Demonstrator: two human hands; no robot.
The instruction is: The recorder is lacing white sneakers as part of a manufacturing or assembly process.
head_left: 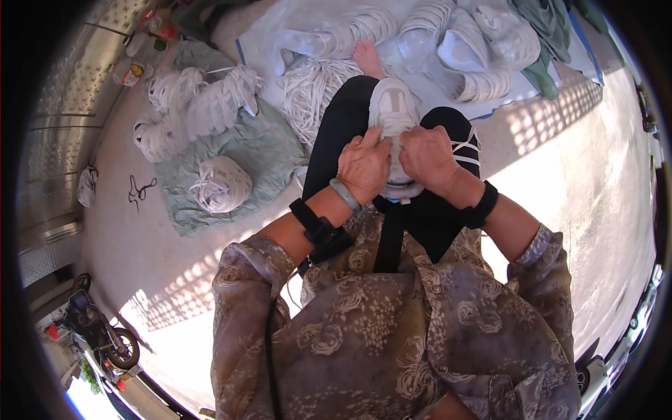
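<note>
A white sneaker (393, 105) rests on my lap between my knees, its toe pointing away from me. My left hand (364, 166) is closed against the left side of its lacing, fingers curled on the sneaker. On the other side my right hand (429, 158) is closed in a fist over the lacing. A loose white shoelace (467, 145) trails out beside it across my right knee. The fingertips of both hands are partly hidden, and so is the middle of the sneaker.
A heap of white laces (315, 98) lies beyond my left knee. Another laced sneaker (222, 183) sits on a green cloth (183, 213), near rows of white shoes (220, 101). More stacked shoes (465, 45) lie far right. A black cord (140, 190) is on the floor.
</note>
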